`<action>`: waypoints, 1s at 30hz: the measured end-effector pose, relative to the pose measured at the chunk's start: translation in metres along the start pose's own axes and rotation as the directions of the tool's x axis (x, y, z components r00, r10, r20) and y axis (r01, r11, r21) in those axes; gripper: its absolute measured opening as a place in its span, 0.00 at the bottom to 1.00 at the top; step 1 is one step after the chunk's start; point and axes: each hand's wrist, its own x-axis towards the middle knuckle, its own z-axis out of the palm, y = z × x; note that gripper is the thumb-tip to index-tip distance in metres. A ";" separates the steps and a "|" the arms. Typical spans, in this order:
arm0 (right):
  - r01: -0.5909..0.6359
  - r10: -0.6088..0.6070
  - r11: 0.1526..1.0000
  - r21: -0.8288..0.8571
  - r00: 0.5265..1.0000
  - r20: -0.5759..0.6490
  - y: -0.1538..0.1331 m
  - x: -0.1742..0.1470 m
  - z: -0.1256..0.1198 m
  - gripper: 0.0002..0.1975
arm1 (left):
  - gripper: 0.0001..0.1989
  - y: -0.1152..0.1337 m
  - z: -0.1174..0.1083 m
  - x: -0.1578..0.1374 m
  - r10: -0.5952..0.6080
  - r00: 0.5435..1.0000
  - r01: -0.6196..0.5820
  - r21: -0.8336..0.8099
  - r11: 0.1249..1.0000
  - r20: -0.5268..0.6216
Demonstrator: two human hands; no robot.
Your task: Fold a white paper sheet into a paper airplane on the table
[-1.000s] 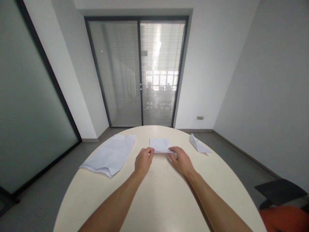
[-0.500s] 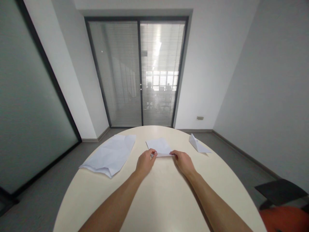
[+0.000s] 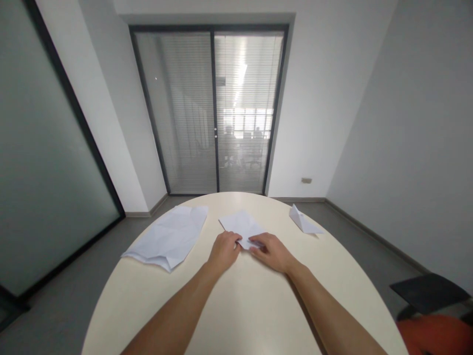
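A small sheet of white paper (image 3: 242, 223) lies turned at an angle on the round cream table (image 3: 236, 301), a corner pointing towards me. My left hand (image 3: 224, 249) pinches its near left edge between thumb and fingers. On the near right edge, my right hand (image 3: 271, 250) has its thumb and fingers closed on the paper, close to the left fingertips. Both hands partly cover the near edge, so any fold there is hard to make out.
Larger creased white sheets (image 3: 173, 234) lie on the table's left side. A folded white paper piece (image 3: 303, 222) stands at the right rim. A chair with a black part (image 3: 430, 292) and red seat (image 3: 436, 335) is at the lower right. Glass doors (image 3: 214, 113) are beyond.
The small paper has turned so a corner faces me. My right hand has shifted left and nearer, its fingers now closer to my left hand, which moved only slightly.
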 end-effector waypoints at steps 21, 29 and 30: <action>-0.268 0.264 0.958 -0.104 0.963 -0.053 0.020 -0.001 0.011 0.19 | 0.14 0.003 -0.001 -0.003 0.020 1.000 -0.020 -0.005 1.000 0.012; -0.169 0.157 0.965 -0.200 0.985 -0.076 0.008 0.001 0.003 0.17 | 0.13 0.003 0.000 -0.003 0.095 0.990 -0.102 0.057 0.993 0.106; -0.150 0.140 0.965 -0.215 0.988 -0.062 0.003 0.001 0.003 0.16 | 0.13 0.003 0.000 -0.003 0.106 0.988 -0.113 0.060 0.992 0.108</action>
